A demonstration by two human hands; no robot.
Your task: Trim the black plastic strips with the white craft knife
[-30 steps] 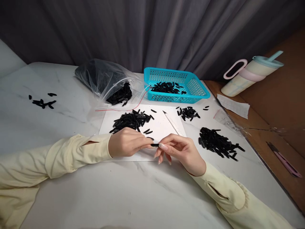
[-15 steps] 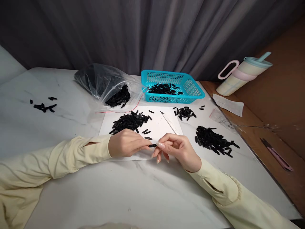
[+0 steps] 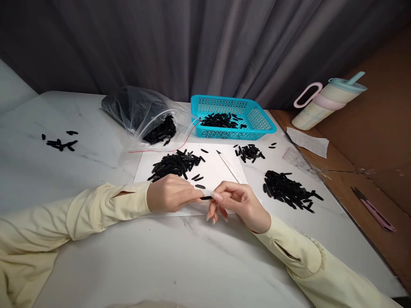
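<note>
Between my two hands is a small black elongated piece [image 3: 206, 198], held level over the front edge of a white sheet [image 3: 221, 175]. My left hand [image 3: 173, 194] pinches its left end, the fingertips partly hidden. The thumb and index finger of my right hand [image 3: 239, 201] grip its right end, while the other fingers hang loosely below. Just beyond my left hand lies a heap of similar black pieces [image 3: 175, 164], with a few loose ones [image 3: 199, 186] beside it. A slim pointed tool [image 3: 228, 166] rests on the sheet behind my right hand.
An unzipped clear bag [image 3: 141, 111] spills black pieces. Beside it stands a blue basket [image 3: 237, 133] holding more. Other piles lie at the right [image 3: 285, 188], back right [image 3: 249, 152] and far left [image 3: 61, 144]. A tumbler [image 3: 327, 105], paper [image 3: 308, 141] and pink-handled cutter [image 3: 374, 209] sit rightward.
The piece between my fingers has turned: its face with small light dots showed before, and now a plain dark side shows. Both hands stay in nearly the same place.
</note>
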